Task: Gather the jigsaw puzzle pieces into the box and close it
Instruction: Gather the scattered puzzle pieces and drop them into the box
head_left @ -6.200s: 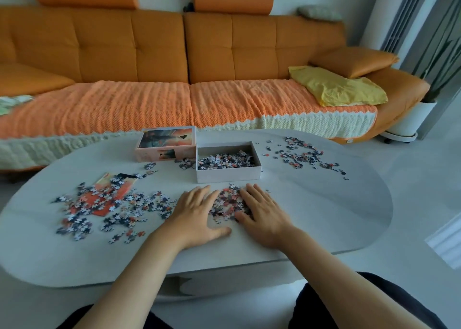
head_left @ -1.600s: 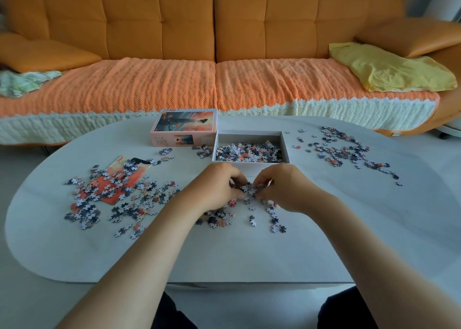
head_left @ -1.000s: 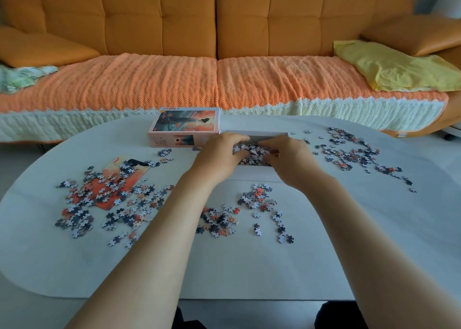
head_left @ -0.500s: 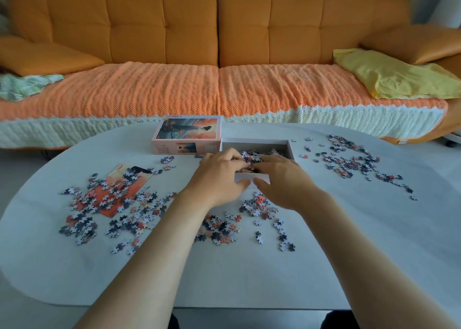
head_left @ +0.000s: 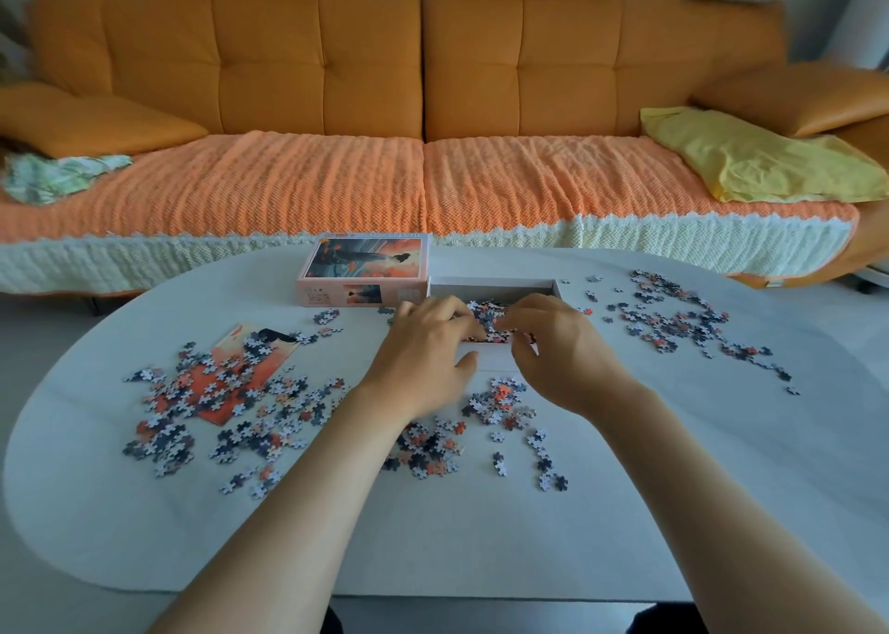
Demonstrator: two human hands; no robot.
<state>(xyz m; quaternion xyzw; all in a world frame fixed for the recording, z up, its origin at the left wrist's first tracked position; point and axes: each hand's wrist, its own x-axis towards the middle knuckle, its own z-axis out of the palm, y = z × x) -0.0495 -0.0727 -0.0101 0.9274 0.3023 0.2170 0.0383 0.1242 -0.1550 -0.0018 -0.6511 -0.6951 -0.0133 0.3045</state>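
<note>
Both hands are hovering over the box (head_left: 495, 287) near edge: left hand (head_left: 423, 349) loosely open, right hand (head_left: 558, 344) curling, perhaps pinching puzzle pieces (head_left: 486, 318); bare table (head_left: 481, 537) is lying nearer.

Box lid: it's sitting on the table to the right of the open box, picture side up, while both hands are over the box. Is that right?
Not quite. The head view shows the box lid lying to the left of the open box, not the right. The rest holds: it is picture side up, and the left hand and right hand are over the box's near edge.
</note>
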